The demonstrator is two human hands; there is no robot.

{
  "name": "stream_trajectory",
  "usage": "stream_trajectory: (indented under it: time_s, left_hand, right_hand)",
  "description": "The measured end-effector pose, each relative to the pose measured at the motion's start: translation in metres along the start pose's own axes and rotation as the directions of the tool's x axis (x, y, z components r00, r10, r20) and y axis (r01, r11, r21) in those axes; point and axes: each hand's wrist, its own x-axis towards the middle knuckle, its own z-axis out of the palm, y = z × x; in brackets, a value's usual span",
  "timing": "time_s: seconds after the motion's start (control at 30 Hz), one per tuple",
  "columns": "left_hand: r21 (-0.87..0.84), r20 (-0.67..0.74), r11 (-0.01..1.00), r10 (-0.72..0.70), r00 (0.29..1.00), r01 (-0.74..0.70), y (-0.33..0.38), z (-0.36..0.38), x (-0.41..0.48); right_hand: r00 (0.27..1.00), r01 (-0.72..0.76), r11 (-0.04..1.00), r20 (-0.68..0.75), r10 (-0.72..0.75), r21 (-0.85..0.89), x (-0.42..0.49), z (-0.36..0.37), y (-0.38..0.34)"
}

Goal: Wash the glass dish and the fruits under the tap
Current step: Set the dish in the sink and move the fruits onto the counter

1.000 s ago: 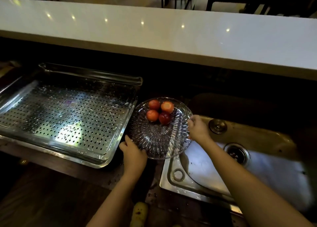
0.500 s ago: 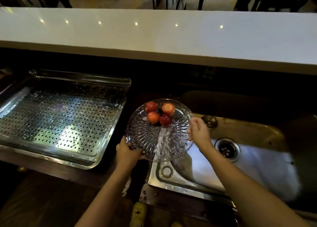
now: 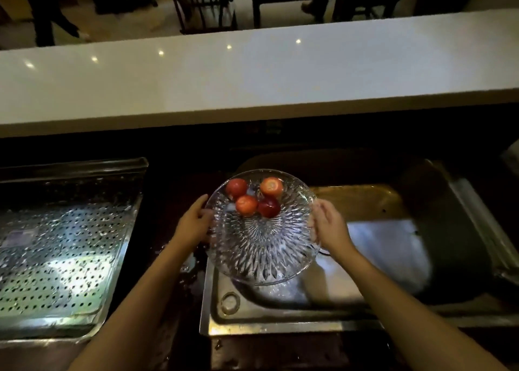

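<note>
A round cut-glass dish (image 3: pixel 261 247) is held tilted over the left end of the steel sink (image 3: pixel 280 311). Several red and orange fruits (image 3: pixel 254 198) lie together in its far part. My left hand (image 3: pixel 193 223) grips the dish's left rim and my right hand (image 3: pixel 327 224) grips its right rim. No tap or running water shows in the view.
A perforated steel tray (image 3: pixel 61 247) lies on the left. The sink basin (image 3: pixel 393 244) stretches right, with a tap hole (image 3: pixel 229 300) in its near-left ledge. A long white counter (image 3: pixel 252 75) runs across the back, with chairs and a person's legs beyond it.
Both hands have carried the dish to the right, from beside the tray to above the sink's left end. My left hand has shifted from the near rim to the left rim.
</note>
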Motion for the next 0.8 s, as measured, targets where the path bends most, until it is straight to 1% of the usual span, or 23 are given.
stream_trajectory:
  time_s: [0.07,0.13,0.23,0.3,0.4,0.47,0.57,0.67,0.7,0.8]
  left_hand:
    - [0.108,0.084,0.99,0.082,0.993,-0.091,0.013,0.014,0.01]
    - [0.157,0.147,0.977,0.122,0.982,-0.145,0.024,0.03,0.02]
    - [0.178,0.222,0.97,0.123,0.967,-0.164,0.034,0.057,0.036]
    - [0.211,0.235,0.964,0.112,0.966,-0.163,0.036,0.075,0.048]
    - [0.293,0.244,0.943,0.089,0.966,-0.16,0.034,0.102,0.061]
    - [0.293,0.252,0.949,0.043,0.967,-0.118,0.029,0.12,0.065]
    - [0.306,0.261,0.951,-0.042,0.964,-0.042,0.016,0.146,0.068]
    - [0.321,0.219,0.947,-0.086,0.972,0.011,0.002,0.17,0.074]
    - [0.333,0.208,0.943,-0.098,0.973,0.023,-0.004,0.178,0.075]
    - [0.447,0.182,0.894,-0.087,0.979,-0.004,-0.021,0.2,0.08]
  right_hand:
    - [0.998,-0.018,1.0,-0.058,0.018,-0.004,-0.002,-0.015,0.001]
    - [0.993,-0.046,0.999,-0.109,0.047,0.01,-0.003,-0.029,0.003]
    - [0.98,-0.093,0.995,-0.176,0.097,0.033,-0.004,-0.05,0.007]
    - [0.967,-0.115,0.993,-0.228,0.118,0.027,-0.005,-0.062,0.015]
    - [0.944,-0.152,0.988,-0.3,0.134,-0.038,-0.006,-0.079,0.03]
    - [0.94,-0.17,0.981,-0.314,0.134,-0.093,-0.004,-0.089,0.043]
    - [0.936,-0.214,0.951,-0.325,0.134,-0.225,0.001,-0.103,0.066]
    - [0.938,-0.281,0.905,-0.289,0.189,-0.319,0.012,-0.115,0.09]
    - [0.937,-0.307,0.884,-0.273,0.217,-0.353,0.016,-0.118,0.097]
    - [0.927,-0.37,0.799,-0.244,0.284,-0.474,0.03,-0.127,0.12]
